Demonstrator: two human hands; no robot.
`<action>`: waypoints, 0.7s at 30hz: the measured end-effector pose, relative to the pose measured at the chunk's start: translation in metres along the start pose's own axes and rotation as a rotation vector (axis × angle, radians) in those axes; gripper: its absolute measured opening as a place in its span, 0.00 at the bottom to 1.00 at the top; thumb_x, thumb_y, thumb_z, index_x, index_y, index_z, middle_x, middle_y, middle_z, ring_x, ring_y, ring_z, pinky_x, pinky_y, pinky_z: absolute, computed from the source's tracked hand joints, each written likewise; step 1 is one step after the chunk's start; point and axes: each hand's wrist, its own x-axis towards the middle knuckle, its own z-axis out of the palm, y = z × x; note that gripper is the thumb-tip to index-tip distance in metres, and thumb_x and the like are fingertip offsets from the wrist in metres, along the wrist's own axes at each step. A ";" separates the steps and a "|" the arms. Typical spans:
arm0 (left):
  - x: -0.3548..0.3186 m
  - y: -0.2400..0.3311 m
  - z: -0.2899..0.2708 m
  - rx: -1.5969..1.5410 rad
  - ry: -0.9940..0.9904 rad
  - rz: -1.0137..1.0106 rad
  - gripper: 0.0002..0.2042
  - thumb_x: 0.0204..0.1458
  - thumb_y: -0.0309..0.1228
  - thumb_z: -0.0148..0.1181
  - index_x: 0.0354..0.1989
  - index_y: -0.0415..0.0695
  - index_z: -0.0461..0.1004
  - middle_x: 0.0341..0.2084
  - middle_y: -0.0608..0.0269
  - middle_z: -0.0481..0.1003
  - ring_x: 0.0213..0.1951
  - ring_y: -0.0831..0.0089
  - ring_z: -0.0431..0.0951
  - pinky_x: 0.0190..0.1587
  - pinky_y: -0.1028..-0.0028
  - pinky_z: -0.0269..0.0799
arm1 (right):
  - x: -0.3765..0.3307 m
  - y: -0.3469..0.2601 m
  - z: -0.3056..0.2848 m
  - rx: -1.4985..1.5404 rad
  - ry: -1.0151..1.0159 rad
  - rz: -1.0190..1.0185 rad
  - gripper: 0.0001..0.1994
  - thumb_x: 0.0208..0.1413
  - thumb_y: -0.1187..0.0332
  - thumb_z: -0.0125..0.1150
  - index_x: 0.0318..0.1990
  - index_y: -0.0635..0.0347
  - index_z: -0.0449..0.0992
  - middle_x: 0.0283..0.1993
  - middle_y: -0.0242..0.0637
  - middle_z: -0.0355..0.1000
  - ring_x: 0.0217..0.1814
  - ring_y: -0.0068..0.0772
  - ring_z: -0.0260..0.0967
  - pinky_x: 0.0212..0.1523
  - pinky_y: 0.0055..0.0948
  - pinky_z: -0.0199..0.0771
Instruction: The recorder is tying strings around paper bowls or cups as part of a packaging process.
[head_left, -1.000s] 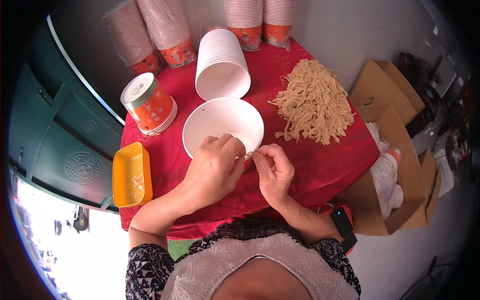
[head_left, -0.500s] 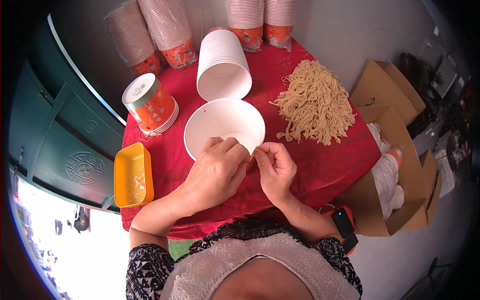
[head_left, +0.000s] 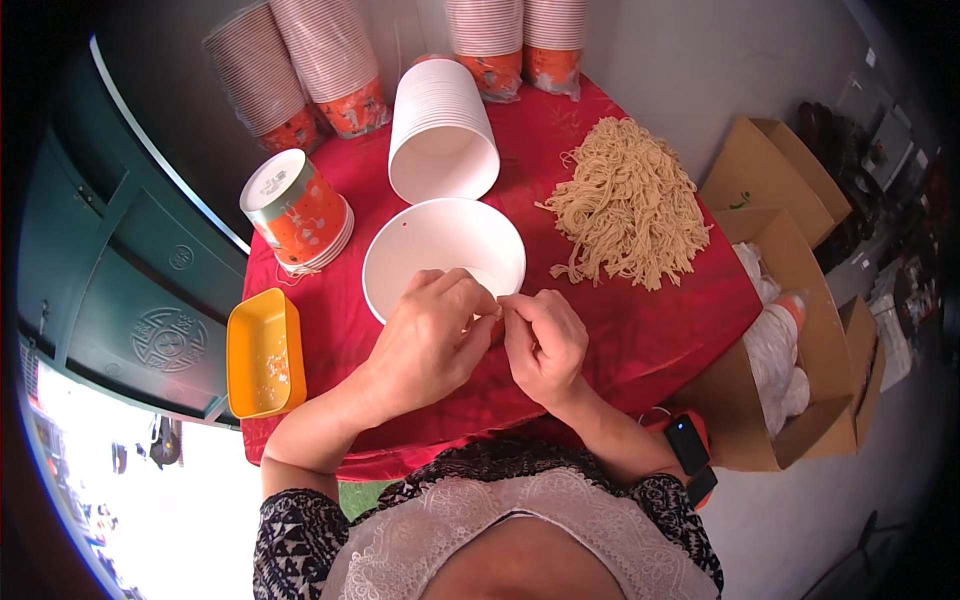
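A white paper bucket tilts on the red-covered table with its mouth facing me. At its near right rim, my left hand is closed in a pinch. My right hand is also pinched, its fingertips meeting those of the left. Whatever lies between the fingertips is too small to make out, and my left hand hides the near part of the rim. A small dark hole shows in the far left wall of the bucket. To the right lies a heap of beige cord pieces.
Behind the bucket lies a nested stack of white buckets. Upside-down orange printed buckets stand left, above a yellow plastic box holding small whitish bits. Bagged bucket stacks line the back. An open cardboard box stands right of the table.
My right hand has turned and curled its fingers more, and its fingertips have moved slightly left against my left hand's. The rest of the scene has barely shifted in view.
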 end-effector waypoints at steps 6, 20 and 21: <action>0.001 -0.001 0.002 -0.026 -0.001 -0.030 0.06 0.45 0.18 0.61 0.31 0.39 0.73 0.28 0.57 0.75 0.33 0.58 0.76 0.40 0.64 0.69 | 0.003 -0.003 -0.003 -0.011 -0.019 -0.058 0.13 0.40 0.82 0.65 0.36 0.63 0.74 0.24 0.37 0.66 0.23 0.39 0.63 0.25 0.37 0.60; 0.003 -0.004 0.009 -0.043 0.075 -0.041 0.06 0.46 0.15 0.61 0.31 0.37 0.73 0.28 0.57 0.76 0.35 0.59 0.77 0.37 0.66 0.72 | -0.015 -0.008 -0.002 0.556 -0.007 0.454 0.02 0.57 0.81 0.57 0.35 0.65 0.75 0.24 0.22 0.63 0.22 0.08 0.53 0.23 0.14 0.52; 0.003 -0.004 0.011 -0.056 0.089 -0.082 0.06 0.46 0.15 0.61 0.31 0.38 0.73 0.27 0.57 0.76 0.35 0.59 0.78 0.37 0.67 0.72 | -0.014 -0.011 -0.003 0.557 -0.007 0.456 0.02 0.57 0.81 0.57 0.35 0.65 0.75 0.24 0.22 0.63 0.22 0.08 0.53 0.23 0.14 0.52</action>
